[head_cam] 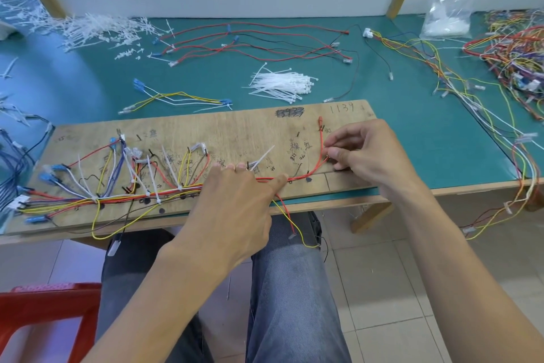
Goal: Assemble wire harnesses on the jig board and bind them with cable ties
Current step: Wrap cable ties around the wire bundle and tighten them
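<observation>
Fingertips [334,153] of the right hand [368,153]: thumb and forefinger pinch a red wire [321,141] at the right end of the board [235,127], other fingers loosely curled above. From the pinch the red wire rises to a red terminal near the board's far edge, and also bends left along the near edge. Left hand [235,200]: palm down at mid-board, fingers curled over the wire bundle [117,197], thumb lying on the red strands toward the right. One white cable tie [263,156] stands tilted just beyond the left fingertips. Wire bundle: multicoloured, running along the near edge on the board's left half, already bound at several points with white ties. Board rests on a green table [412,115], near edge. Behind the board: a pile of ties [282,84], loose red and black leads [250,41], tie offcuts [97,30] far left. Far right: a clear bag [447,9] and a tangle of harnesses [515,50]
</observation>
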